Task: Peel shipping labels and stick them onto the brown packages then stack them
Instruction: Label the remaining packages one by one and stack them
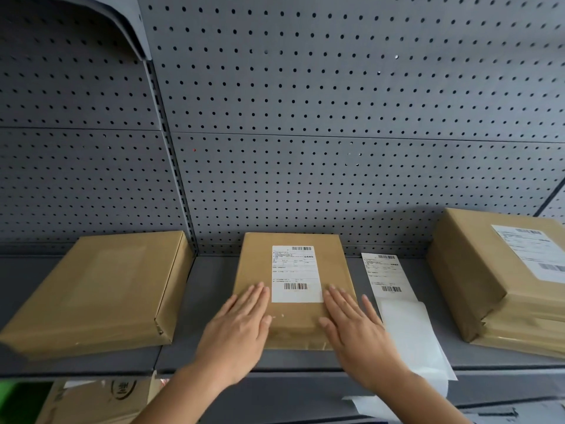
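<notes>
A brown package (pixel 253 264) lies in the middle of the grey shelf (pixel 214 280) with a white shipping label (pixel 296 273) stuck on its top. My left hand (pixel 238 328) lies flat on the package left of the label, fingers spread. My right hand (pixel 354 325) lies flat to the label's right. Neither hand holds anything. An unlabelled brown package (pixel 97 292) sits at the left. At the right stands a stack of brown packages (pixel 477 270), the top one bearing a label (pixel 532 252). A loose label sheet (pixel 385 273) lies between the middle package and the stack.
Empty white backing sheets (pixel 412 335) hang over the shelf's front edge beside my right hand. A grey pegboard wall (pixel 305 117) rises behind the shelf. Cardboard boxes (pixel 91 402) sit below the shelf at the lower left.
</notes>
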Available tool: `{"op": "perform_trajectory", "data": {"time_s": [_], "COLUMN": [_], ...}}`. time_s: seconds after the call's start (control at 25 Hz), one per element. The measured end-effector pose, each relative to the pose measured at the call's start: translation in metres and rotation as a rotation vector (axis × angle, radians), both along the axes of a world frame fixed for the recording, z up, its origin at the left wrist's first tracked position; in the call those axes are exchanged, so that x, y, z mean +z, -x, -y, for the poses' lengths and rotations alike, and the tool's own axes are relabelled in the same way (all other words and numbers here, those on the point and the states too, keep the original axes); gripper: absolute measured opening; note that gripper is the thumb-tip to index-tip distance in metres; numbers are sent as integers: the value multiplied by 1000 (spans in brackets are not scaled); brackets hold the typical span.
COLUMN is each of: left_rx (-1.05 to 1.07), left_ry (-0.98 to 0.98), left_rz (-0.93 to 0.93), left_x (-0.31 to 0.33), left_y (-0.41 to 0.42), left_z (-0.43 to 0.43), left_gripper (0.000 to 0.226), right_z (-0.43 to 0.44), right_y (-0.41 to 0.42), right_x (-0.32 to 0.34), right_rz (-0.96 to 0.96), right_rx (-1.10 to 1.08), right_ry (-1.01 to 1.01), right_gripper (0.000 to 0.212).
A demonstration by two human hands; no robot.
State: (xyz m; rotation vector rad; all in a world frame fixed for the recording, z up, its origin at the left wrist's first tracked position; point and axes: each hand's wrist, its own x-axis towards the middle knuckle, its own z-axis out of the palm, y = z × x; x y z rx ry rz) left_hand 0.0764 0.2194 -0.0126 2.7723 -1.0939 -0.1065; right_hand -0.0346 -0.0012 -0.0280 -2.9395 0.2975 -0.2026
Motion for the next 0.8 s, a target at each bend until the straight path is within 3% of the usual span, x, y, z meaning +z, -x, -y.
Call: {"op": "perform_trajectory", "data": {"time_s": [0.16, 0.32, 0.44, 0.56, 0.8], "left_rx": [196, 468, 541, 596, 681], "left_ry": [83, 511, 811, 953, 1089], "left_rz": [-102, -555, -845, -910, -899], "left_x": [-5, -6, 1, 0, 0], "left_y": [-13, -7, 9, 13, 20], "left_z": [-21, -28, -19, -7, 8], "left_gripper": [64, 64, 57, 52, 33], "right_z": [20, 19, 13, 3, -6], "right_y": [14, 21, 19, 15, 9], "right_x": [7, 14, 16, 14, 14], "right_rz": [-60, -77, -58, 29, 148], "right_rx": [-138, -334, -416, -440, -525], "right_ry": [-129, -706, -1047, -1197, -1301], "right_gripper": [80, 69, 67, 49, 54]}}
